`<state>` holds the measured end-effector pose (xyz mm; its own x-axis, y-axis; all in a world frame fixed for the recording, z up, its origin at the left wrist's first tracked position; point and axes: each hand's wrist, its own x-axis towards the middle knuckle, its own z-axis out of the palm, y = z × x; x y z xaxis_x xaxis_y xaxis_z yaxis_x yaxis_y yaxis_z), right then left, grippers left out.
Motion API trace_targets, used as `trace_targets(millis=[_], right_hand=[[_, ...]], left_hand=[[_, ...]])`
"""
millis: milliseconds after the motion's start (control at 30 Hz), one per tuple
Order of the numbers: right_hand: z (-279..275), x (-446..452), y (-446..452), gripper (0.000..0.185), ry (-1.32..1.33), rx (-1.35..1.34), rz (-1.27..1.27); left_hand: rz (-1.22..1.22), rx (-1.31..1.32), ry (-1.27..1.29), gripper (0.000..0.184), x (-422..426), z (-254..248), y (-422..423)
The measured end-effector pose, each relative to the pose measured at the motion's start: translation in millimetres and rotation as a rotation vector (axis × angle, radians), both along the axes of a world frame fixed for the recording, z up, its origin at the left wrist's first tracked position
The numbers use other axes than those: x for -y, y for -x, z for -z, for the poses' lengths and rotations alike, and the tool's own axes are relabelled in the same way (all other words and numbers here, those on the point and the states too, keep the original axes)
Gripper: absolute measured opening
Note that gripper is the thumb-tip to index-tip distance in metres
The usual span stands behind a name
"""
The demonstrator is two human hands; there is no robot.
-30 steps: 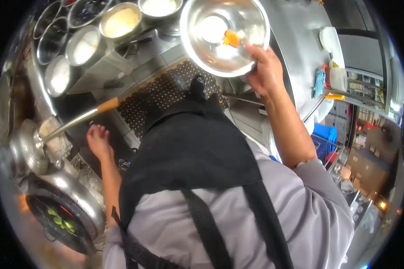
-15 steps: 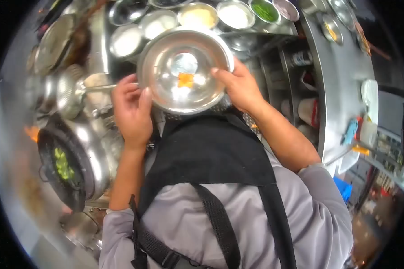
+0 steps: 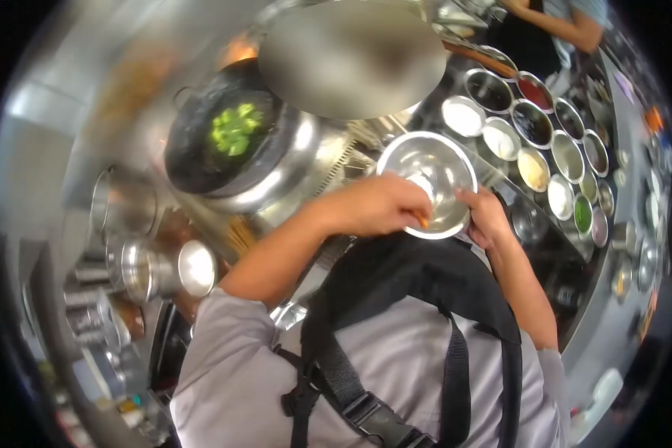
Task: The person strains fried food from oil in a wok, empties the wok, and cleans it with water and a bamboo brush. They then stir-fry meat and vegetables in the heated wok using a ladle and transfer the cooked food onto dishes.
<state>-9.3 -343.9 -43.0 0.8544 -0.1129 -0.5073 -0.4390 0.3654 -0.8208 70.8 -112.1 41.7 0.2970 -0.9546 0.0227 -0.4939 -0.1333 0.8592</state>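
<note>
A shiny steel mixing bowl (image 3: 449,160) is held in front of my apron, with my right hand (image 3: 487,216) gripping its right rim, thumb over the edge. My left hand (image 3: 384,203) reaches over the near left rim, its fingers closed together inside the bowl. A bit of orange food (image 3: 423,222), like sliced carrot, shows at those fingertips; the rest is hidden by the hand. To the left is a dark wok (image 3: 183,160) with chopped green vegetables (image 3: 237,128) inside.
A large blurred round metal shape (image 3: 351,60) is beyond the bowl. Several seasoning containers (image 3: 532,169) line the counter at right. Flame (image 3: 240,51) shows behind the wok. Steel pots (image 3: 136,270) stand at lower left. Another person's arm (image 3: 549,26) is at upper right.
My view has swung left toward the wok. My left hand has gone from the bowl's left side into it, closing on the orange food. My right hand still holds the rim.
</note>
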Motion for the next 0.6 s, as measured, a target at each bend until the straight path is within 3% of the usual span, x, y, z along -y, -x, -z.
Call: trace_targets(millis=[33,67,100,133,167,200,267,300,333,400,467,533,600], right_hand=[[-0.2,-8.0,-3.2,0.034,-0.073,-0.021,0.071],[-2.2,-12.0,-4.1,0.035,-0.147,-0.047,0.149],[-16.5,-7.1,-0.1,0.034,-0.107,-0.015,0.102],[-28.6,3.6,5.5,0.033,-0.067,0.017,0.059],[-15.1,21.2,11.8,0.034,-0.103,0.065,0.133],[-1.7,38.8,17.9,0.036,-0.139,0.117,0.205],[8.1,67.8,44.5,0.037,-0.150,0.141,0.408],[17.9,86.2,64.6,0.037,-0.134,0.157,0.474],[28.0,103.8,88.5,0.037,-0.178,0.124,0.593],[58.9,142.2,149.9,0.038,-0.126,0.039,0.858],[52.4,154.8,206.9,0.040,-0.070,-0.003,1.235],[52.8,177.3,267.3,0.047,-0.069,0.195,1.485],[58.4,204.2,330.1,0.049,0.098,0.242,1.698]], left_hand=[[-0.228,0.246,0.070,0.011,-28.5,-12.9,-6.8],[-0.508,-0.019,0.189,0.012,-56.7,-16.6,-16.9],[-0.879,0.037,0.375,0.016,-81.0,-16.0,-27.4],[-1.068,-0.064,0.520,0.021,-111.8,-19.6,-44.8],[-1.243,-0.018,0.397,0.024,-140.9,-27.2,-58.1],[-1.431,0.294,0.340,0.028,-162.4,-23.9,-65.4],[-1.739,1.270,0.156,0.027,-211.6,-15.6,-78.2],[-1.785,0.922,0.565,0.025,-204.9,-22.9,-73.1],[-1.756,0.518,0.928,0.024,-193.4,-31.4,-62.5],[-1.514,0.272,1.086,0.019,-157.3,-21.4,-52.2],[-1.169,0.043,0.937,0.015,-87.5,1.9,-37.4],[-0.874,-0.289,0.664,0.015,-21.3,56.6,-26.4],[-0.634,-0.616,0.150,0.016,43.0,103.9,-0.4]])
